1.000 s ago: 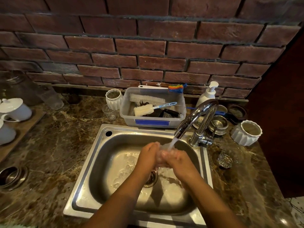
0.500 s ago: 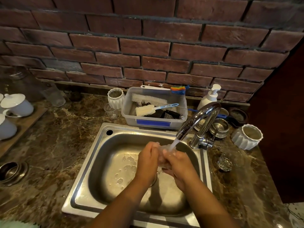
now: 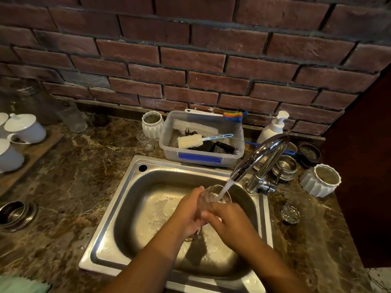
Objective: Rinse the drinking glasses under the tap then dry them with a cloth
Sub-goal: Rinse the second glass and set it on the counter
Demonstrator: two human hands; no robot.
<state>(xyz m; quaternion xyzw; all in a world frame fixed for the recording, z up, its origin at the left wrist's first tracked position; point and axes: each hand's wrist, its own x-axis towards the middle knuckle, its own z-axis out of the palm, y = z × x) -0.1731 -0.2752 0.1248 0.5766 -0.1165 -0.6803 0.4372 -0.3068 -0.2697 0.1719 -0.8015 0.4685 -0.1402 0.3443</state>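
**A:** Where's the glass (image 3: 213, 195)?

**B:** Over the sink (image 3: 135, 187), tilted, with its mouth up toward the tap (image 3: 260, 153). The water (image 3: 225, 187) runs straight into it.

**A:** And the hands?

**B:** Both are on it. The left hand (image 3: 186, 212) wraps the left side, fingers curled round the wall. The right hand (image 3: 230, 220) grips lower down from the right, fingers curled about the base. The two hands touch below the rim.

**A:** Any other glasses?

**B:** A cut glass (image 3: 291, 212) stands on the counter (image 3: 74, 176) right of the sink, near the tap's foot. A small glass (image 3: 146, 141) sits just beside the tub (image 3: 198, 159) behind the sink, and a tall glass (image 3: 73, 119) stands farther left by the brick wall.

**A:** What's in the tub?

**B:** Brushes: a white bristle brush (image 3: 194, 127) and a sponge brush (image 3: 190, 141) with a blue handle.

**A:** Anything else?

**B:** A soap bottle (image 3: 274, 127) stands behind the tap. One white ribbed pot (image 3: 319, 180) is at the right, and another pot (image 3: 152, 124) touches the tub's left end. Steel bowls (image 3: 284, 167) are stacked behind the tap. White lidded cups (image 3: 25, 127) sit on a board at the left edge, and green fabric (image 3: 21, 285) shows in the bottom-left corner.
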